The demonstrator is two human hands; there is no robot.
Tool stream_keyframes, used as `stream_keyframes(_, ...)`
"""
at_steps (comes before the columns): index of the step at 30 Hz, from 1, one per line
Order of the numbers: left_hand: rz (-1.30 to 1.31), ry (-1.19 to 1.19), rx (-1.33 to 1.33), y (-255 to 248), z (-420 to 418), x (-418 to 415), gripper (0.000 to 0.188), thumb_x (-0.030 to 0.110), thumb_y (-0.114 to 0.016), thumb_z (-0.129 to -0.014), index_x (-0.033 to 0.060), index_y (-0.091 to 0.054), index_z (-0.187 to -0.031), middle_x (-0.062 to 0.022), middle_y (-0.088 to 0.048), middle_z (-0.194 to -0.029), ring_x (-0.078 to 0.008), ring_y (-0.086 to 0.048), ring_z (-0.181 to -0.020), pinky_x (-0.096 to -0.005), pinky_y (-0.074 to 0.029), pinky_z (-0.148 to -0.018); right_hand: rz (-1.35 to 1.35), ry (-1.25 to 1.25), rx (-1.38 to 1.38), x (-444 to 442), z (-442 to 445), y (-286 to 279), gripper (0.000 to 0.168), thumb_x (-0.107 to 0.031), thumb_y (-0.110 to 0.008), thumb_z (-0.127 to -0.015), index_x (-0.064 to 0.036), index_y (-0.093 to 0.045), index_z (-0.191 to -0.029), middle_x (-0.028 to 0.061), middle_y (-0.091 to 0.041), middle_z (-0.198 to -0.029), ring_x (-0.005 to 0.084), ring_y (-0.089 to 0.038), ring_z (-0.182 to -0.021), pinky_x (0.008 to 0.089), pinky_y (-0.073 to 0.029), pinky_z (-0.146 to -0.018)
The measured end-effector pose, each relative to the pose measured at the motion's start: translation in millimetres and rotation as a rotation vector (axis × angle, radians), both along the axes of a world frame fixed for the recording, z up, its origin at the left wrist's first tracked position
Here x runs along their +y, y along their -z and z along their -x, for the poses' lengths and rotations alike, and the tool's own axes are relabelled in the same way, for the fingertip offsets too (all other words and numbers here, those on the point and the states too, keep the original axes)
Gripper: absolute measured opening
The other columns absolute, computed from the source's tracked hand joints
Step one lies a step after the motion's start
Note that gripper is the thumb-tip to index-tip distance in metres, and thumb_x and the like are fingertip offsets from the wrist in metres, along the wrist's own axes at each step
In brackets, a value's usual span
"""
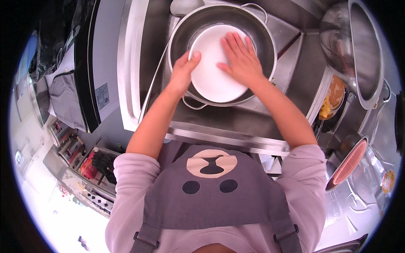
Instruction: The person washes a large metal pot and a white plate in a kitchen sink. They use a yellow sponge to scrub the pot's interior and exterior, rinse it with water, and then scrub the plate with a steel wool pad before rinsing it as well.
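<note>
A round white dish (212,76) is held over the mouth of a wide two-handled metal pot (177,41), which stands in a steel sink (294,60). My left hand (186,68) grips the dish's left rim, thumb on the white surface. Flat on the upper right of the same surface lies my right hand (242,58), its fingers apart. The inside of the pot below the dish is mostly hidden. A metal ladle (186,7) leans behind the pot, and a long thin metal handle (155,79) runs down along the pot's left side.
Right of the sink, a large metal bowl (367,57) is tilted on its side. Below it are a container with orange-yellow contents (335,95) and a basin with a pink perforated insert (351,161). A white appliance (109,60) with dark edging stands at left, near a grey cloth (65,95).
</note>
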State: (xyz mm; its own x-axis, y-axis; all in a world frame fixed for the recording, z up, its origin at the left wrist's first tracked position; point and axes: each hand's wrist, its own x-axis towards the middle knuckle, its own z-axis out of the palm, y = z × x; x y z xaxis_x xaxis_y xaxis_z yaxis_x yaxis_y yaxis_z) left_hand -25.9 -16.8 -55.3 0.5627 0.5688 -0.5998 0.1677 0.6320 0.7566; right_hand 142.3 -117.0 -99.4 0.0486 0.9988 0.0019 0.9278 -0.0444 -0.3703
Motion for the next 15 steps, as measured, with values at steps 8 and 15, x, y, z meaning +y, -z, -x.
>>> stream_keyframes(8, -0.095, 0.055, -0.03, -23.0, -4.0, 26.0, 0.055, 0.041, -0.05, -0.086, -0.0012, -0.045, -0.12, -0.0112, -0.055, -0.109, -0.0178, -0.051, -0.101, -0.0289, -0.037, -0.09, 0.23, -0.363, 0.382, -26.4, 42.5, -41.2, 0.064, -0.016, -0.049, -0.078, 0.002, -0.022, -0.133, 0.0181, -0.023, -0.139, 0.026, -0.023, -0.129, 0.038, -0.017, -0.107)
stream_keyframes(15, -0.138, -0.045, -0.077, -8.1, -8.1, 2.9, 0.06, 0.009, -0.051, -0.075, -0.0004, -0.028, -0.13, -0.0138, -0.043, -0.122, -0.0198, -0.042, -0.111, -0.0308, -0.034, -0.093, -0.133, -0.101, 0.271, -21.5, 41.2, -18.4, 0.042, -0.007, -0.045, -0.074, 0.001, -0.047, -0.116, 0.0174, -0.051, -0.117, 0.0269, -0.05, -0.109, 0.0366, -0.039, -0.093)
